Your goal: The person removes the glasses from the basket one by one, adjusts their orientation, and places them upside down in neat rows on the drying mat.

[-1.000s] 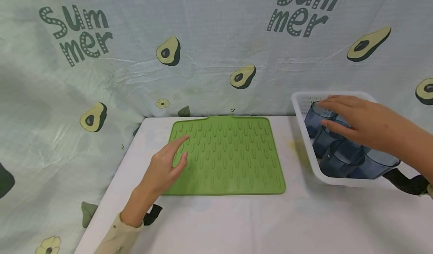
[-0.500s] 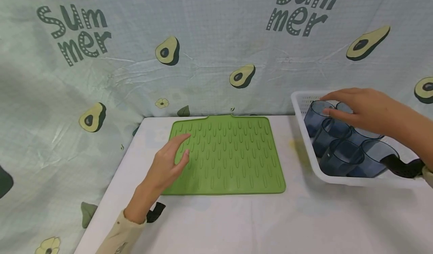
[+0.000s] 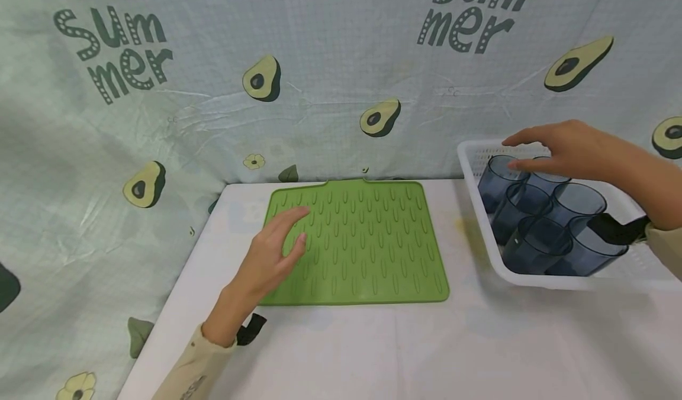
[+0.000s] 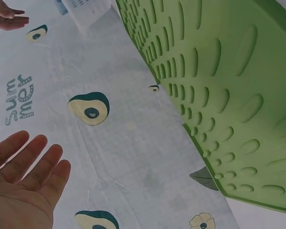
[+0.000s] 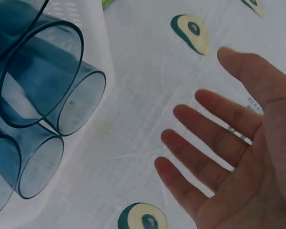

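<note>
Several clear blue drinking glasses [image 3: 534, 247] stand upright, grouped at the left of a white plastic basket [image 3: 492, 255]. Over the back of this group hovers my right hand [image 3: 581, 154], fingers extended and thumb apart. The right wrist view shows that hand [image 5: 238, 138] with nothing in its palm, clear of the glass rims [image 5: 81, 102]. Above the left part of a green ridged silicone mat [image 3: 362, 246] hangs my left hand [image 3: 269, 252], its fingers loosely bent and holding nothing. In the left wrist view the left hand's fingers [image 4: 35, 164] look relaxed beside the mat [image 4: 219, 95].
A white cloth [image 3: 373, 352] covers the table under the mat and basket. Behind and at the left hangs a pale curtain [image 3: 319, 45] printed with avocados. The basket's right part [image 3: 647, 264] shows bare floor beside the glasses. Black straps sit on both wrists.
My right hand has risen and moved back from over the glasses, uncovering more of their rims. My left hand has shifted slightly right over the mat.
</note>
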The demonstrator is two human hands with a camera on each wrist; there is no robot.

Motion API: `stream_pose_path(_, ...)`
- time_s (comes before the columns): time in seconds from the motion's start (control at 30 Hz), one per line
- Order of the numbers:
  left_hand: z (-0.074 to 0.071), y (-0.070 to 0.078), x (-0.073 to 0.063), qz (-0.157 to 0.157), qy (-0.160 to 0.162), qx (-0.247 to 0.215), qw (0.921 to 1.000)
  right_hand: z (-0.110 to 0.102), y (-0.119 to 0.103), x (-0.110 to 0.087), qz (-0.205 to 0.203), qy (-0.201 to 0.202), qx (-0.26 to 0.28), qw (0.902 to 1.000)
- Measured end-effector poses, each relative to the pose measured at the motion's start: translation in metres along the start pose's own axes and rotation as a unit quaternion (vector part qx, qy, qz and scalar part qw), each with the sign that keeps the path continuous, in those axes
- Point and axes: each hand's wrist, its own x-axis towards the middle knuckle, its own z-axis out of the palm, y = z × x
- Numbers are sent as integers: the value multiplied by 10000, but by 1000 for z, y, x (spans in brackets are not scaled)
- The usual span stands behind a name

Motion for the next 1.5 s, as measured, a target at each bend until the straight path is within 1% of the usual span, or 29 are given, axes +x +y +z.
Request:
stream_pose_path(0.13, 1, 1, 3, 11, -39, -25, 10000, 0, 10, 10, -167, -234, 151, 9995)
stream_pose_path(0.33, 3, 1, 4, 49, -29, -54, 10000, 0, 22, 24, -136, -654, 423, 9969)
stream_pose_path(0.57, 4, 2, 3, 58, 29, -69, 10000, 3, 36, 37, -229, -1213, 856, 9887)
stream_pose_path(0.7, 4, 3, 3, 106, 17, -77, 9999, 6, 44, 44, -199, -1366, 974, 9856)
stream_pose_path(0.93, 4, 4, 4, 108, -2, -109, 9999, 14, 58, 56, -178, -1673, 920, 9814)
stream_pose_path(1.03, 5, 4, 4, 128, -41, -118, 9998, 16, 64, 59, -153, -1795, 1048, 9780)
stream_pose_path(1.13, 4, 5, 4, 79, -86, -115, 9999, 18, 67, 62, -127, -1901, 1132, 9751)
stream_pose_path(1.3, 4, 6, 4, 38, -85, -168, 9998, 19, 69, 67, 67, -2019, 1210, 9719)
stream_pose_path(1.4, 5, 6, 4, 91, -52, -191, 9998, 22, 70, 67, 213, -2106, 1406, 9672)
stream_pose_path(1.5, 5, 6, 5, 112, -39, -175, 9998, 25, 72, 67, 264, -2162, 1582, 9631)
